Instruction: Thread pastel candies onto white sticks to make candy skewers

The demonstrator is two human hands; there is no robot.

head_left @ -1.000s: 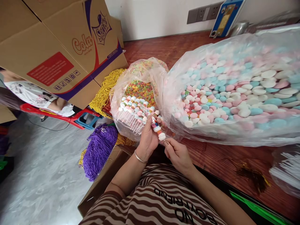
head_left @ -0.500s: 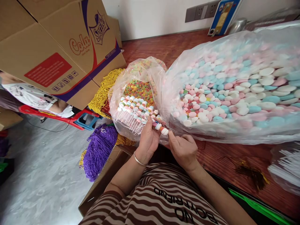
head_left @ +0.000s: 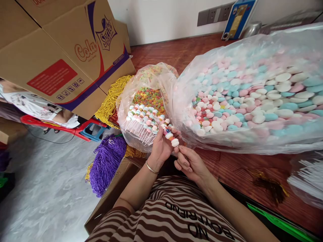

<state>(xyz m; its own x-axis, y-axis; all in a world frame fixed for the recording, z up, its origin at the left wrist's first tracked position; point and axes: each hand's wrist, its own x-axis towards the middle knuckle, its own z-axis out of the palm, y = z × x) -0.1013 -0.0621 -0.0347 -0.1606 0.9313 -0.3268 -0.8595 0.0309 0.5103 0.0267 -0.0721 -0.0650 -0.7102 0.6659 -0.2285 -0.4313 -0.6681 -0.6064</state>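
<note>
In my left hand is a candy skewer with colourful pieces along it and white ones at its lower end. My fingers are wrapped around it, and it slants down to the right. My right hand is closed, its fingertips pinched right at the skewer's white end; what lies between them is too small to make out. Beyond my left hand, several finished candy skewers lie side by side, white sticks toward me, on a clear bag of small ring-shaped candies.
A large clear bag of pastel candies fills the right side of the red-brown table. White sticks and gold twist ties lie nearer. Purple bead strings, gold beads and a cardboard box stand left. Another person's clothing shows behind.
My right hand has drawn slightly down and turned, from a pointing finger against the white end to a pinch just below it. The skewer has tilted a little in my left hand.
</note>
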